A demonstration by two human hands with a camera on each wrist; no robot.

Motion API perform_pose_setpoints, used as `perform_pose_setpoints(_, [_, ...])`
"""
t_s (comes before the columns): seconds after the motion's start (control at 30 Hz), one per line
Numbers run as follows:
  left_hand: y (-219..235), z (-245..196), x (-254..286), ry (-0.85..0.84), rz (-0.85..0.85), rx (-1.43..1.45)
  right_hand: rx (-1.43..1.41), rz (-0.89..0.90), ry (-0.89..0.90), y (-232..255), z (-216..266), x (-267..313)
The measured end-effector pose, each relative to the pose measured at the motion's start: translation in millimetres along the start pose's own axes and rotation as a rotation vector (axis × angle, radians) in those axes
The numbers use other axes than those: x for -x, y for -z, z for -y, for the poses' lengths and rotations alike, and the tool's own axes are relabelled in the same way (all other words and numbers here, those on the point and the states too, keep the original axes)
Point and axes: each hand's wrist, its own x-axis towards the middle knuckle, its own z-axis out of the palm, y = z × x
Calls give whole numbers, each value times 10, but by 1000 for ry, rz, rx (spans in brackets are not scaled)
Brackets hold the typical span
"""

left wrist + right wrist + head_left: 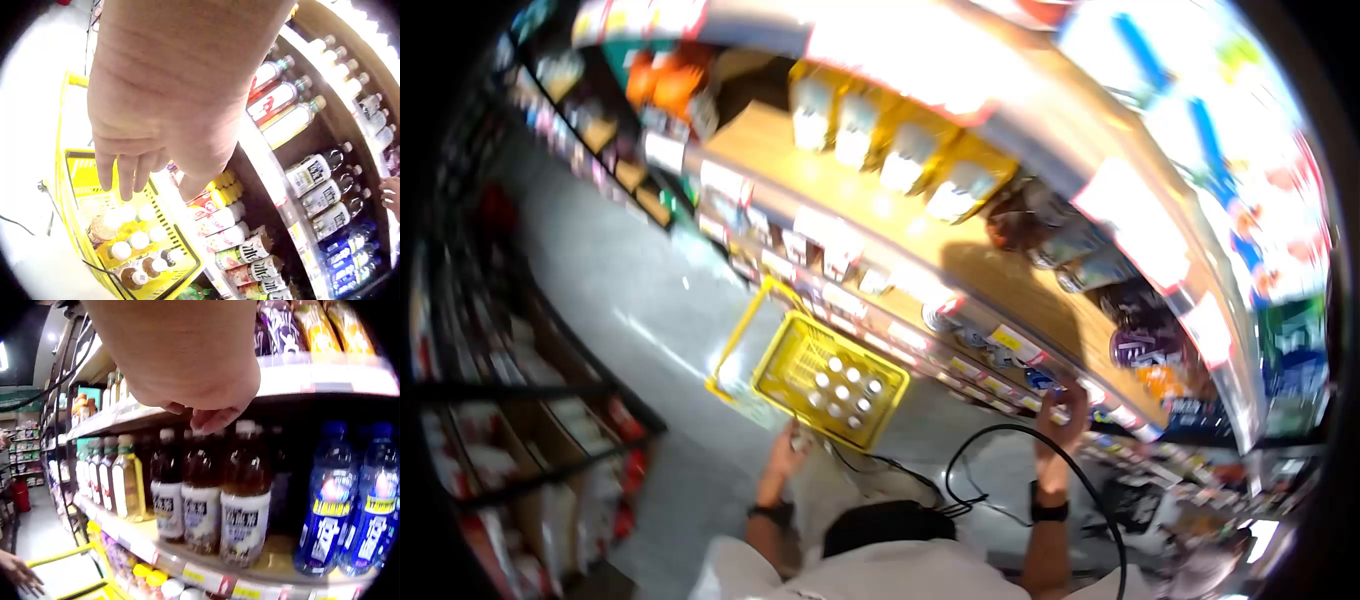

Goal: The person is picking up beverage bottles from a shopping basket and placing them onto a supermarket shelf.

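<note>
In the head view my left hand (785,458) hangs beside the near rim of a yellow shopping basket (795,330). Its fingers point down, loosely extended and holding nothing, and overlap the basket in the left wrist view. White-capped bottles (139,240) stand inside the basket. My right hand (1062,418) is raised at the shelf. In the right wrist view its bent fingers (215,419) overlap the tops of dark-brown drink bottles (245,500) with white labels, near the middle bottle's cap.
Blue-capped bottles (325,500) stand to the right on that shelf, golden bottles (128,478) to the left. A wooden shelf (850,195) with yellow packs runs above. Another shelf rack (530,450) lines the aisle's left. A black cable (1090,480) loops beside the right arm.
</note>
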Motion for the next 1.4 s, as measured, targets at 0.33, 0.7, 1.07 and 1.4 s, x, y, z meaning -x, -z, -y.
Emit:
perform_pose_setpoints(0.33, [622,-1777,418,-306,-69,-49,286,-707,70,529,-189,-1262])
perform_pose_setpoints(0.7, [403,-2229,328,-542,23,47,488,-620,240,840,-194,-1409])
perform_pose_setpoints(1.07, [498,-2665,615,-567,312,-405,-250,-398,-97,848,-321,-898])
perform_pose_setpoints(1.4, [143,-3316,769,-678,398,-384,-382,-323,-85,965,554,-802])
